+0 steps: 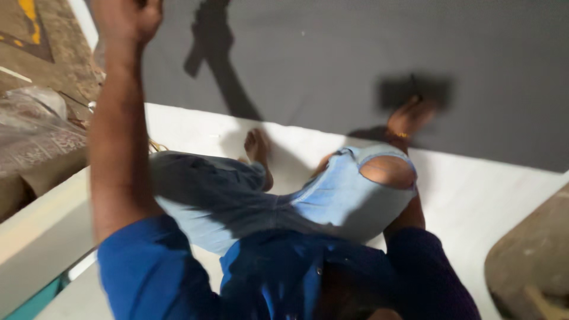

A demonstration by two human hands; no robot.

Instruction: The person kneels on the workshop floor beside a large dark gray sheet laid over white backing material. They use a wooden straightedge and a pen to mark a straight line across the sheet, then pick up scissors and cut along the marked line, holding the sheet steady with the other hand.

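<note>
My left arm reaches up along the left side, and my left hand (127, 18) is at the top edge with curled fingers, partly cut off. What it holds is hidden. My right hand (412, 115), with a gold bracelet at the wrist, rests on the grey surface (332, 53) and grips a dark flat tool (415, 90), which is blurred. I crouch on a white surface (474, 189) in a blue shirt and torn light-blue jeans (355, 189). One bare foot (256, 145) shows near the grey edge.
The arm's shadow (213, 53) falls on the grey surface. At the left lie a pale ledge (41, 219), a clear plastic sheet (35, 101) and brown ground (59, 53). A brown rounded slab (533, 261) sits at the lower right.
</note>
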